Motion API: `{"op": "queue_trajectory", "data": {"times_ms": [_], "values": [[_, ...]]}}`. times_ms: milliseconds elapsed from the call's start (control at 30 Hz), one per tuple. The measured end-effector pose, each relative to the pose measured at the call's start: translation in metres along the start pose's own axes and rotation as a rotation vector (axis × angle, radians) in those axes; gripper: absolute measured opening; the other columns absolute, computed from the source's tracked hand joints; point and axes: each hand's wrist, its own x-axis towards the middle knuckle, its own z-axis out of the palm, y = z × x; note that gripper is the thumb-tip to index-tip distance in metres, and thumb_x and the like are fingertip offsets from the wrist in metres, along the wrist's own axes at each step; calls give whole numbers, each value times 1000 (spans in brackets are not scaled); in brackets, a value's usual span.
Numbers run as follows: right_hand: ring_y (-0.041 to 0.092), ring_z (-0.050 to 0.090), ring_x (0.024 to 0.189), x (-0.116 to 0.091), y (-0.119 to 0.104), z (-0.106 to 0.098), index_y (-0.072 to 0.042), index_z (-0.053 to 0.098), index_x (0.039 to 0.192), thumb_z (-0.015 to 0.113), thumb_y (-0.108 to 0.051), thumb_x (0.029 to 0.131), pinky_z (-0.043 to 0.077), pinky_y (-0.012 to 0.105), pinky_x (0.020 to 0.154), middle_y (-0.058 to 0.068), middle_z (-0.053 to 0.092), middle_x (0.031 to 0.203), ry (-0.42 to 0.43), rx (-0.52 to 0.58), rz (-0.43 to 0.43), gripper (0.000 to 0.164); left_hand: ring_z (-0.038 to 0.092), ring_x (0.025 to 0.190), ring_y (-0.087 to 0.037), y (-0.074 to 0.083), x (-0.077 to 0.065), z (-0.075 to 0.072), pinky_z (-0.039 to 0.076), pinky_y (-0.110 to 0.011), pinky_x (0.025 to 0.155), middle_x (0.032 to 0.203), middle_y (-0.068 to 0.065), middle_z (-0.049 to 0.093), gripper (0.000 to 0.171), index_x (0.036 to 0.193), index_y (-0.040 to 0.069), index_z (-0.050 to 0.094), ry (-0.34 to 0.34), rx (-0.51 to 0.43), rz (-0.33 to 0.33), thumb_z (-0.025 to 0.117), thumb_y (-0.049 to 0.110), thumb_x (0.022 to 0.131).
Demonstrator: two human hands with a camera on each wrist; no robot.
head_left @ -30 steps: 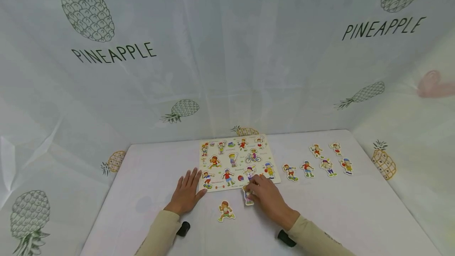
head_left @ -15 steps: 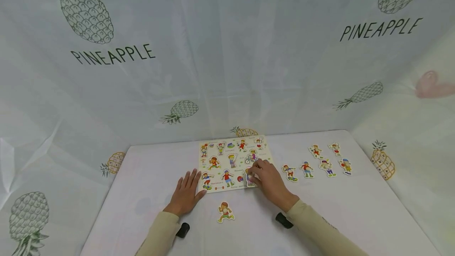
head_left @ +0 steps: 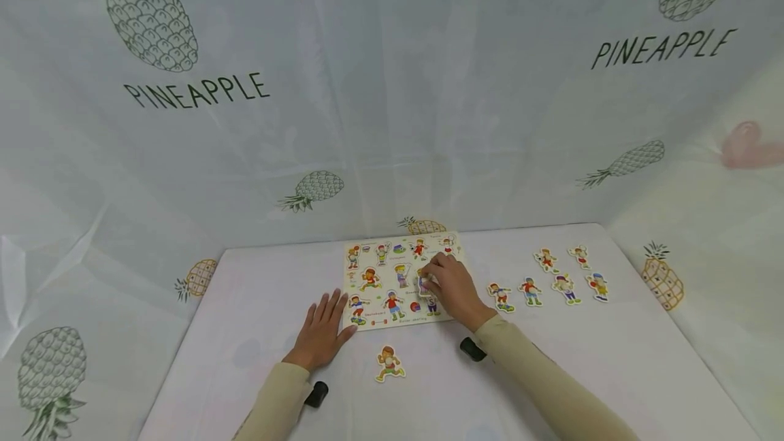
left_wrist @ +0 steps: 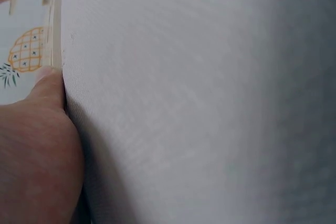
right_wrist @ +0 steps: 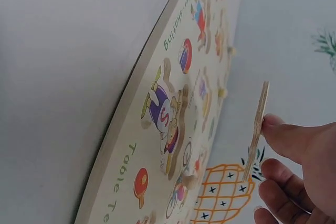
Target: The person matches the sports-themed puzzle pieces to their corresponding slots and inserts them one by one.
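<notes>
My right hand (head_left: 452, 286) pinches a small flat wooden puzzle piece (right_wrist: 256, 132) between thumb and fingers, just over the lower right part of a cream puzzle board (head_left: 384, 284). Seen edge-on in the right wrist view, the piece stands upright; its picture is mostly covered by the fingers in the head view. Cut-out recesses with sports figures cover the board. One figure (right_wrist: 161, 114) with an S on its shirt shows below the held piece. My left hand (head_left: 320, 329) lies flat with fingers spread, its fingertips and thumb at the board's left edge.
A running-figure piece (head_left: 390, 364) lies on the white table (head_left: 245, 312) in front of the board. Several loose figure pieces, among them a skateboarder (head_left: 501, 297), lie to the right. A pineapple-printed white cloth (head_left: 392, 121) hangs behind.
My right hand has carried the held piece from the table near the board's front edge up over the board, further back. The left hand has stayed in place.
</notes>
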Motion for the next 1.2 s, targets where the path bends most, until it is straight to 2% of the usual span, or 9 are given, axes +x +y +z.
{"op": "queue_trajectory", "data": {"times_ms": [200,400,667,933,1200], "values": [[24,60,86,12,5,13,-8,78,96,87,-8,87,52,40,77,5,64,96,0,-12,-41,13,19,158,-49,-9,2,8,13,-66,127,171,-26,25,77,162,-2,32,19,-6,27,57,45,107],[22,54,82,26,4,24,-8,77,98,85,-10,88,49,39,73,5,62,95,-57,-14,-35,13,18,160,-47,-12,3,12,14,-64,128,173,-23,23,76,164,0,31,22,31,16,57,44,107],[23,55,89,41,2,37,-11,79,100,83,-11,92,50,42,78,5,62,98,-155,-6,16,9,18,159,-47,-6,3,4,14,-65,128,172,-24,24,74,163,-1,32,-5,3,-2,61,38,107],[27,59,93,46,5,49,-10,78,97,84,-10,90,54,47,81,5,62,96,-144,-17,-21,10,19,159,-48,-4,2,4,14,-65,128,172,-25,25,74,162,-2,32,6,7,8,60,39,107],[28,61,94,51,4,55,-9,78,98,84,-9,90,55,48,85,8,64,98,-168,-11,-8,10,20,159,-46,-3,3,3,15,-64,128,172,-23,25,73,163,-1,33,-10,23,-11,61,39,107]]}}
